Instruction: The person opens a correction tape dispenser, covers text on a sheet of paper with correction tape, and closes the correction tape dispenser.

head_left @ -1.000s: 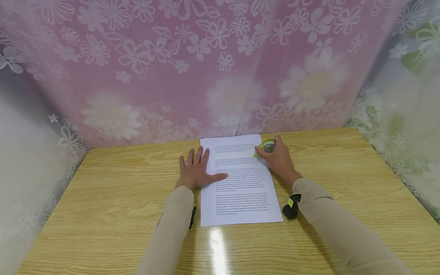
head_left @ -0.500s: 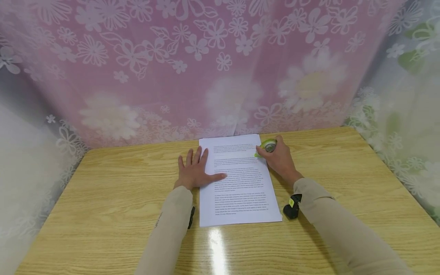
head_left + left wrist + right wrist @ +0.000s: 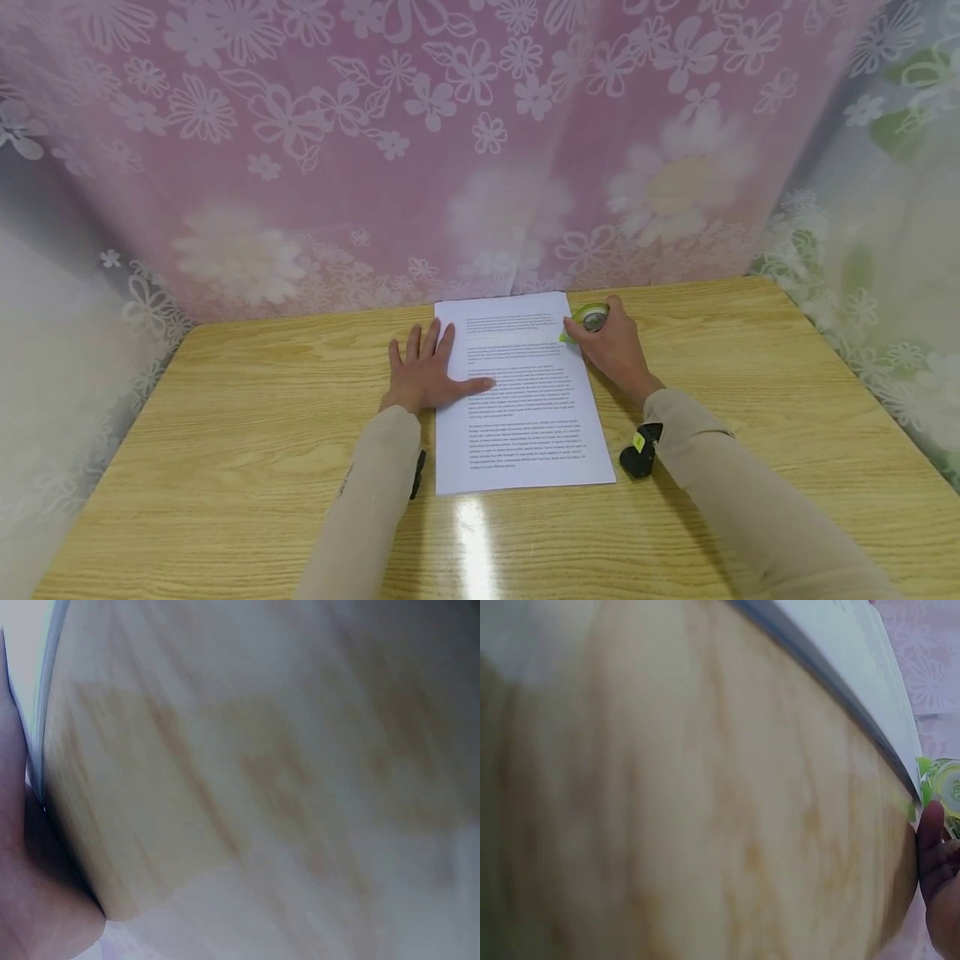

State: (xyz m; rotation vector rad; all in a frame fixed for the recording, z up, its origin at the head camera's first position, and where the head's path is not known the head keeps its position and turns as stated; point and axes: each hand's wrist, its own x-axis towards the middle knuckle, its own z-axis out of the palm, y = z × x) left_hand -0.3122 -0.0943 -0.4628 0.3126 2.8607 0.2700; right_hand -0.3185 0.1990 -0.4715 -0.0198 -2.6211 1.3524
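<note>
A stack of printed white paper (image 3: 525, 454) lies on the table in the head view. My left hand (image 3: 423, 377) rests flat on its left edge, fingers spread and thumb across the text. With thumb and fingers, my right hand (image 3: 618, 350) grips a green correction tape dispenser (image 3: 594, 315), its tip low at the paper's upper right edge. The right wrist view shows the clear green casing and round reel of the correction tape dispenser (image 3: 949, 784) beside the thumb. Whether the tip touches the paper is too small to tell. Only part of the left hand (image 3: 37, 900) appears in the left wrist view.
The wood-grain table (image 3: 262, 467) extends around the paper on both sides and in front. A pink flowered curtain (image 3: 420, 200) hangs directly behind its back edge, with pale flowered cloth at both sides. Black wrist cameras (image 3: 637, 452) sit under the sleeves.
The right hand and correction tape dispenser have slid slightly right, to the paper's right edge. The left hand stays in place on the paper.
</note>
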